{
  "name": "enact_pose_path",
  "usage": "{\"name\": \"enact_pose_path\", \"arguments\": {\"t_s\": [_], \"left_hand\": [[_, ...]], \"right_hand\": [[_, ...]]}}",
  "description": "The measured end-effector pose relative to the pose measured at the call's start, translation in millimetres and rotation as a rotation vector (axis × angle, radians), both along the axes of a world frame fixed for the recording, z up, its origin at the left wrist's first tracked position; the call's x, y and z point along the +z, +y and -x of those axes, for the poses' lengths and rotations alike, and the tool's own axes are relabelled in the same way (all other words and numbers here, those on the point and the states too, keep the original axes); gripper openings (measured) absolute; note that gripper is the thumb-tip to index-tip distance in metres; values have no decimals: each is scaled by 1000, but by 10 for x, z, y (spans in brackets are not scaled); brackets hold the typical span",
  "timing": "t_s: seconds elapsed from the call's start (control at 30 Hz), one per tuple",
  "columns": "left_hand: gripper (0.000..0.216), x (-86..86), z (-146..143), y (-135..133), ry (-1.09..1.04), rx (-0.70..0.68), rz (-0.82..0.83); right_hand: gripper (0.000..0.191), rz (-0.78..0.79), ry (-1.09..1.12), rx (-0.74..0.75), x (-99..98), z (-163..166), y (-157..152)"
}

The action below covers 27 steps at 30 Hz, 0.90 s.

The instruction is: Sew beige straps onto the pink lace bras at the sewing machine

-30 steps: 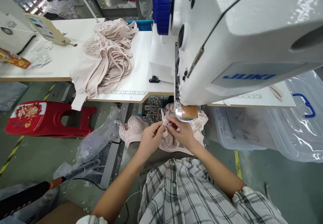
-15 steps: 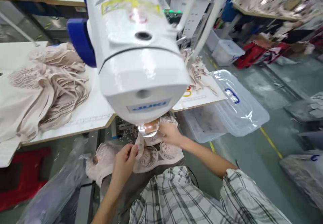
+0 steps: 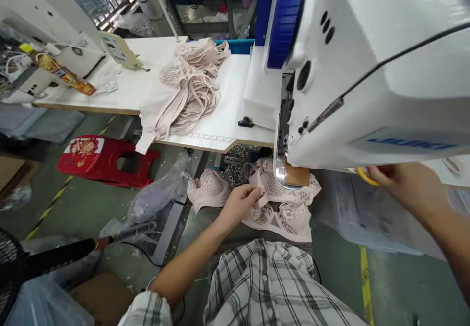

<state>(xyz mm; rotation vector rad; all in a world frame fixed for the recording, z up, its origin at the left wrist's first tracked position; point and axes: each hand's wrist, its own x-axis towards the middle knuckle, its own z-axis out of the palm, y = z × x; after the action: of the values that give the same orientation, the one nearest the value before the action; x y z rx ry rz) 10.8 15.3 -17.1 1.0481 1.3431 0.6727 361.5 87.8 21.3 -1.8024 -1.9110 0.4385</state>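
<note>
A pale pink lace bra [image 3: 282, 208] lies on my lap, under the head of a white sewing machine [image 3: 367, 71]. My left hand [image 3: 240, 203] pinches its edge just left of the needle area, fingers closed on the fabric. Off to the right, my right hand [image 3: 400, 184] sits under the machine's arm, its fingers curled around a yellow object [image 3: 365, 176] that I cannot name. A second pink cup [image 3: 207, 189] hangs to the left of my left hand.
A pile of pink bras and straps [image 3: 187, 86] rests on the white table [image 3: 227, 120] left of the machine. On the floor to the left stands a red stool [image 3: 106, 157]. A clear plastic bin [image 3: 367, 218] sits at right; plastic bags [image 3: 154, 203] lie beside my knee.
My right hand has left the bra and moved out to the right under the machine. My left hand keeps its hold on the fabric. The view has swung back left.
</note>
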Motion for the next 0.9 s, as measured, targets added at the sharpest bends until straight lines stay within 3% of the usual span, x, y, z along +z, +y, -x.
{"name": "enact_pose_path", "arguments": {"t_s": [0.07, 0.17, 0.23, 0.43, 0.6, 0.73, 0.9], "left_hand": [[42, -26, 10, 8, -76, 32, 31], [45, -27, -34, 30, -218, 78, 75], [43, -1, -77, 42, -276, 99, 97], [33, 155, -157, -5, -121, 0, 20], [24, 203, -167, -35, 14, -76, -65], [22, 182, -129, -17, -83, -46, -1], [36, 171, -54, 19, -145, -42, 12]], "right_hand": [[25, 44, -22, -30, -30, 143, -486], [33, 86, -29, 267, -83, 507, -1064], [33, 78, -32, 357, -154, 753, -1246], [34, -73, -6, 393, -364, 1107, -1162], [33, -1, 100, 430, -418, 1154, -1043], [30, 88, 201, 406, -428, 1081, -1105], [40, 12, 285, 354, -447, 1070, -1217]]}}
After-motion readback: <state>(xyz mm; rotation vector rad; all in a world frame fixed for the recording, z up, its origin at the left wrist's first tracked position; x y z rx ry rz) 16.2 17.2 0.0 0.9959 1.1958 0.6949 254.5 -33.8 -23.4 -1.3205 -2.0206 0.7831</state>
